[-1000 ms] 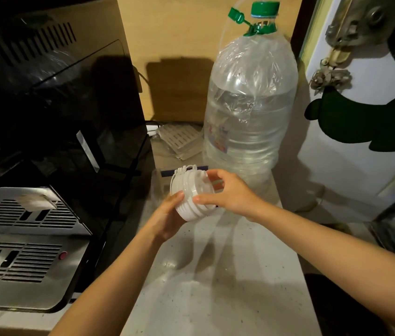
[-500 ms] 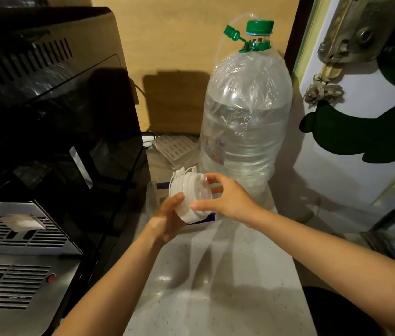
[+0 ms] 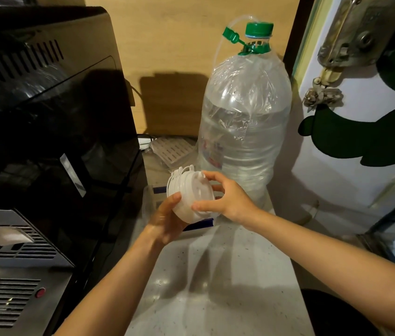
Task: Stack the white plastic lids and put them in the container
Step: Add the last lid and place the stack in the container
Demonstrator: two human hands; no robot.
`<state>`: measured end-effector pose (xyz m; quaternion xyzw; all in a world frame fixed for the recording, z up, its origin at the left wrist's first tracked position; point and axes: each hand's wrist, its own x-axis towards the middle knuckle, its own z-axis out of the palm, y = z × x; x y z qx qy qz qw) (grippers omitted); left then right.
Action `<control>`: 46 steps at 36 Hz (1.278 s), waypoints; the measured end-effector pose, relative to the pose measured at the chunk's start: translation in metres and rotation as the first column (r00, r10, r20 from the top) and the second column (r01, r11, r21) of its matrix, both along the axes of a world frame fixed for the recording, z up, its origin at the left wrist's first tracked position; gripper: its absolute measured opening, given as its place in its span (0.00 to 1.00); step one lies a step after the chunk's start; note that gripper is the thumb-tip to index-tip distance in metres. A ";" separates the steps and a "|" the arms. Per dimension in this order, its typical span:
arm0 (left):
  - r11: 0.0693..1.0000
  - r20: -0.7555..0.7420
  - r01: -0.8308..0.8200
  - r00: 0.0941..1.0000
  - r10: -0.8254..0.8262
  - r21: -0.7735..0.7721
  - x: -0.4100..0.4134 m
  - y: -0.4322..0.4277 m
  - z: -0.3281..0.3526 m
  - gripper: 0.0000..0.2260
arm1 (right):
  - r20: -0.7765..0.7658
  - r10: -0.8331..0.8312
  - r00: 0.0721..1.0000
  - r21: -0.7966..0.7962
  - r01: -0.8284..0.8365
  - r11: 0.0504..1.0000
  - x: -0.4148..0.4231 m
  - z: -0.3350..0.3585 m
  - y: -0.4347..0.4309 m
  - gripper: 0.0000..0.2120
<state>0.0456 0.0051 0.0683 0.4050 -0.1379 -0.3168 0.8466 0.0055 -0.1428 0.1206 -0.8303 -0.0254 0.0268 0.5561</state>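
A stack of several white plastic lids (image 3: 189,190) lies on its side in the air, held between both hands. My left hand (image 3: 166,220) cups the stack from below and the left, thumb on its rim. My right hand (image 3: 225,198) grips the front lid from the right with thumb and fingers. Directly beneath the hands sits a clear plastic container (image 3: 151,197) with blue markings, mostly hidden by the hands and the lids.
A big clear water bottle (image 3: 245,122) with a green cap stands right behind the hands. A black appliance (image 3: 53,122) with a metal grille fills the left. A white door (image 3: 351,151) is at the right. The speckled countertop (image 3: 220,287) stretches toward me.
Both hands and the lid stack have stayed together over the container, with the stack turning slightly. The view has tilted a little, so everything sits lower in the picture.
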 end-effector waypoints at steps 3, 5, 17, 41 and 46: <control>0.999 -0.012 0.021 1.000 -0.022 -0.032 0.002 -0.001 -0.001 0.36 | -0.006 0.011 1.000 0.012 -0.011 1.000 0.001 -0.001 -0.002 0.36; 0.998 -0.024 0.031 0.999 -0.032 -0.051 0.003 -0.001 -0.002 0.34 | -0.005 0.022 1.000 0.008 -0.022 1.000 0.001 -0.002 -0.002 0.38; 0.990 -0.093 0.059 0.993 -0.071 -0.125 0.007 -0.002 -0.010 0.36 | -0.007 0.085 0.996 -0.021 -0.085 0.996 0.004 -0.006 -0.004 0.40; 0.980 -0.135 0.100 0.983 -0.125 -0.175 0.016 0.006 0.007 0.42 | 0.034 0.271 0.962 -0.058 -0.269 0.961 0.023 0.006 -0.007 0.41; 0.986 -0.034 0.137 0.989 -0.141 -0.097 0.024 0.008 0.014 0.35 | 0.099 0.220 0.970 -0.038 -0.217 0.975 0.029 0.003 -0.009 0.39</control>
